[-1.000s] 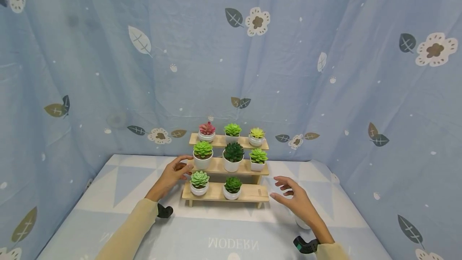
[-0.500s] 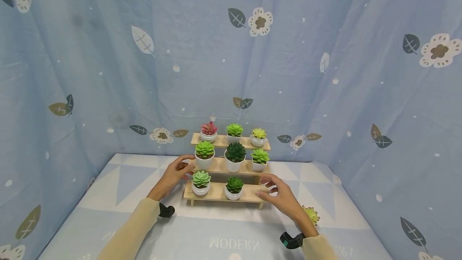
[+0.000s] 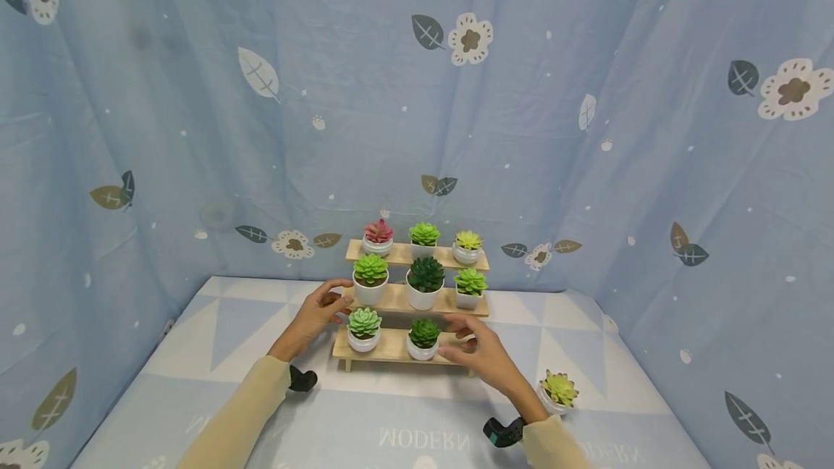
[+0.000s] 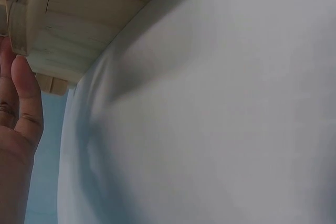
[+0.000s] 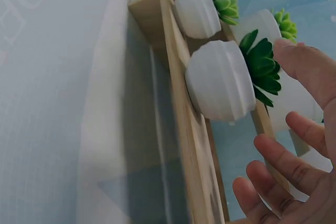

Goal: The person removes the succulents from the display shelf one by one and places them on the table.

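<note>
We see a three-tier wooden stand [image 3: 397, 346] at the back middle of the table [image 3: 215, 353], close to the blue flowered curtain [image 3: 195, 129] that walls in the back and both sides. Top shelf: three small white-potted succulents. Middle shelf: three more. Bottom shelf: a pale green succulent [image 3: 363, 329] at the left end and a dark green succulent [image 3: 424, 338] at the centre; the right end of that shelf lies behind our right hand. One loose yellow-green succulent [image 3: 557, 391] stands on the table towards the right edge, well apart from the stand.

Open cloth runs along the front edge and the left side of the table; the curtain closes off the back edge just behind the stand.

Left hand [image 3: 319, 312]: at the left end of the stand, fingers curled round the end of the middle shelf; the left wrist view shows the fingers [image 4: 23, 93] against the wood. Right hand [image 3: 474, 348]: over the right part of the bottom shelf, just beside the dark green succulent, fingers spread and relaxed, holding nothing; the right wrist view shows its fingers [image 5: 283, 161] near that pot, contact not discernible.
</note>
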Tool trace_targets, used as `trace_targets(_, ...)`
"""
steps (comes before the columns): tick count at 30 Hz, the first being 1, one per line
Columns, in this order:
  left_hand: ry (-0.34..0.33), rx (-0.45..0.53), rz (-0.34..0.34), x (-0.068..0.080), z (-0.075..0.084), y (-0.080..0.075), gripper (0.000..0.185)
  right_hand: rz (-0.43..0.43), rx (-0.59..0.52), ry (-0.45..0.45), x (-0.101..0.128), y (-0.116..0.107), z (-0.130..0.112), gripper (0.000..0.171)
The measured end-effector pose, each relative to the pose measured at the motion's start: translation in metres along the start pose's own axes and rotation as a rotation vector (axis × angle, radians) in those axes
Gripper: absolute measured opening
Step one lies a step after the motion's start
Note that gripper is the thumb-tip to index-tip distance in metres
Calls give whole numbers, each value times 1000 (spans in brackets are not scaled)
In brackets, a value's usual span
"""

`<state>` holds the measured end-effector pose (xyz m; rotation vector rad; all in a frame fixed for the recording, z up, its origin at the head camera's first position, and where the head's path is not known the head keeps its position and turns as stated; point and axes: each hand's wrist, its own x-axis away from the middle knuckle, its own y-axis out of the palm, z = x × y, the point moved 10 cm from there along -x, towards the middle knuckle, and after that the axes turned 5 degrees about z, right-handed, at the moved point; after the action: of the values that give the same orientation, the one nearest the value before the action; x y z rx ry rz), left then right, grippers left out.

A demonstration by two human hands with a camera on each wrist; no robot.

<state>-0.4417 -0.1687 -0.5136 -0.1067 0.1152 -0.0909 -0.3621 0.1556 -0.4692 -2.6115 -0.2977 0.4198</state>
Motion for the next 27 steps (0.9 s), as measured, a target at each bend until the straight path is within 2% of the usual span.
trace_targets(12, -21, 4, 8, 1, 1, 2, 48, 12, 28, -27, -10, 20, -5, 63)
trace_targets(16, -38, 2, 0, 4, 6, 4, 46, 22, 54, -33, -13, 26, -4, 64)
trace_targets(22, -7, 2, -19, 7, 13, 3, 49, 32, 78, -27, -14, 31, -6, 65)
trace_targets(27, -31, 4, -32, 11, 21, 6, 46, 28, 111, 1, -16, 34, -4, 68)
